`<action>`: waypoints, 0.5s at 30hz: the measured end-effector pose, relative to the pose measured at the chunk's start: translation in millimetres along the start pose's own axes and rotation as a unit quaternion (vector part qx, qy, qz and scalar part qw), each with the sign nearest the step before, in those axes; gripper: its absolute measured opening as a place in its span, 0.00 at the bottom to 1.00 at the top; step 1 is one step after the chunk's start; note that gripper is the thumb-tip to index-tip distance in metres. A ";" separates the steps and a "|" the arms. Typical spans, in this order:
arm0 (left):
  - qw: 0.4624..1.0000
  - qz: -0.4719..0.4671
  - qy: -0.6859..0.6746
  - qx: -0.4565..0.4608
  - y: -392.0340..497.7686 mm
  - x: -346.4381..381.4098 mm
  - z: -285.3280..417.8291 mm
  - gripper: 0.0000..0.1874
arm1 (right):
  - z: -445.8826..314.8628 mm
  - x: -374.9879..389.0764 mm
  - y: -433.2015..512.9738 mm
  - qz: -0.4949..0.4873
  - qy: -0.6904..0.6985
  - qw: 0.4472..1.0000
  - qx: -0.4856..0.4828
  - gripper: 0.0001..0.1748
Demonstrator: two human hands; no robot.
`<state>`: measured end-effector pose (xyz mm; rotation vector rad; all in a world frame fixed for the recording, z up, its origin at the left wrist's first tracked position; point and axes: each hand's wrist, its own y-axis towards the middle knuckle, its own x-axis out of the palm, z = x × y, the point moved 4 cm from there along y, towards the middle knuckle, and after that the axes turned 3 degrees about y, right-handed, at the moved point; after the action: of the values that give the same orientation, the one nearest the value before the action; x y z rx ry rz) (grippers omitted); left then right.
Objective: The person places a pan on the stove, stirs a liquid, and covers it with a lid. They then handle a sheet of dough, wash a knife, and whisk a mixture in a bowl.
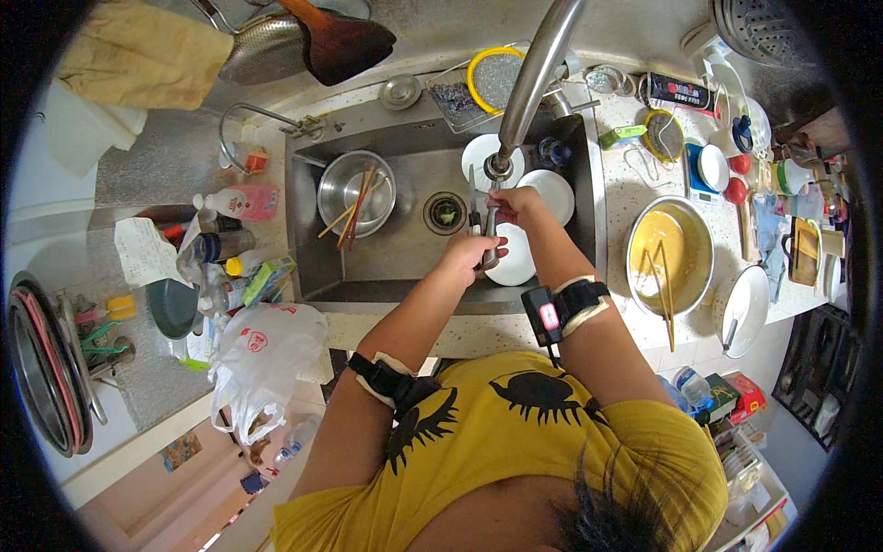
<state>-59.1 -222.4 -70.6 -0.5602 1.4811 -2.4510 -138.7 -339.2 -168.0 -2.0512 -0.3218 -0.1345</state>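
Both my hands are over the right part of a steel sink (407,269), below the spout of a tall metal faucet (538,76). My left hand (472,257) grips a knife by its dark handle; the narrow blade (472,190) points away from me. In the same grip area is a second metal utensil (491,228), its kind unclear, its lower end by my left fingers. My right hand (516,204) closes on the upper part of that utensil. White plates (552,195) lie in the sink below and beside my hands. A steel bowl (331,186) with several chopsticks (359,207) stands at the sink's left.
Right of the sink are a steel basin of yellow batter (666,228) with chopsticks, a white pan (752,303) and a small scale (700,190). Bottles (252,202) and a white plastic bag (269,345) crowd the left counter. A yellow-rimmed strainer (498,79) rests behind the sink.
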 end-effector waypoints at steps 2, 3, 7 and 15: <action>1.000 -0.001 0.019 0.012 -7.2 -1.6 -1.0 0.12 | -9.8 -2.4 7.8 0.035 0.027 0.999 -0.007 0.05; 0.999 0.000 0.030 0.016 -11.0 -3.2 -1.2 0.12 | -16.8 -4.2 11.3 0.060 0.005 0.998 -0.015 0.05; 0.999 -0.027 0.043 0.017 -18.0 -6.1 -2.2 0.13 | -72.9 -21.7 2.1 0.201 -0.470 0.836 -0.200 0.12; 0.998 -0.041 -0.036 -0.018 5.8 0.0 -3.4 0.13 | -195.2 -47.2 -39.1 0.292 -0.484 0.774 -0.286 0.20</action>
<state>-60.6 -222.4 -77.2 -0.7214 1.5052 -2.4422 -187.2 -500.4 -51.7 -2.5667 -0.2470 1.4144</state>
